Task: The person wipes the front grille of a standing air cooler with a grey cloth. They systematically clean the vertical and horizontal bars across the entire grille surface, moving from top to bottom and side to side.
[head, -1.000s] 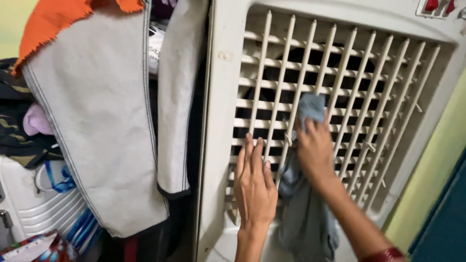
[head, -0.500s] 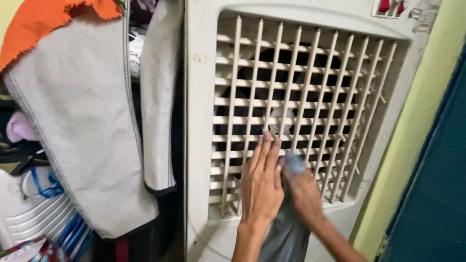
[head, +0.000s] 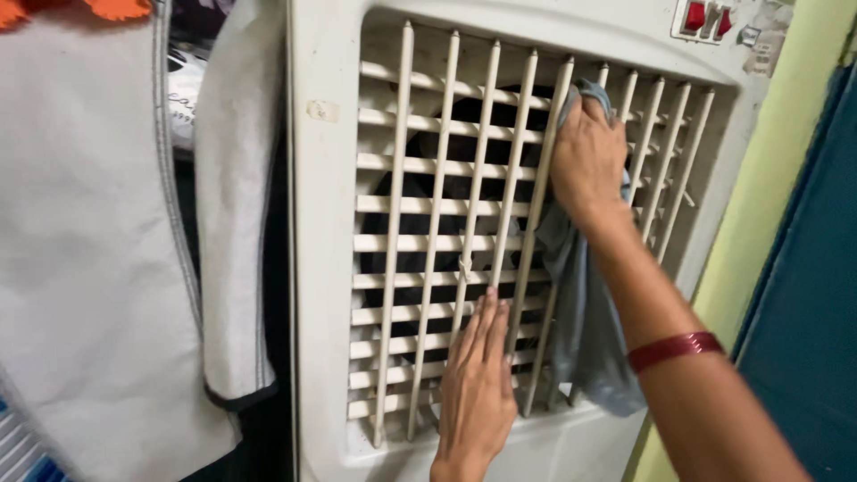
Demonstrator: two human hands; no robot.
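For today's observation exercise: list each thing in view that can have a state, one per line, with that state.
Left hand: flat, fingers against the lower grille.
Right hand: pressing a grey-blue cloth to the upper slats; the cloth hangs loose below.
Air cooler grille: closed, slats upright.
Red switches: position unclear.

Pale yellow-green wall (head: 768, 178) at right, dark teal door (head: 808, 339) beside it, grey fabric cover (head: 80, 268) hanging left

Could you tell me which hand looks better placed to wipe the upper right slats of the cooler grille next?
The right hand, probably: it already presses the blue-grey cloth against the upper slats of the grille. The left hand lies flat and empty on the lower slats.
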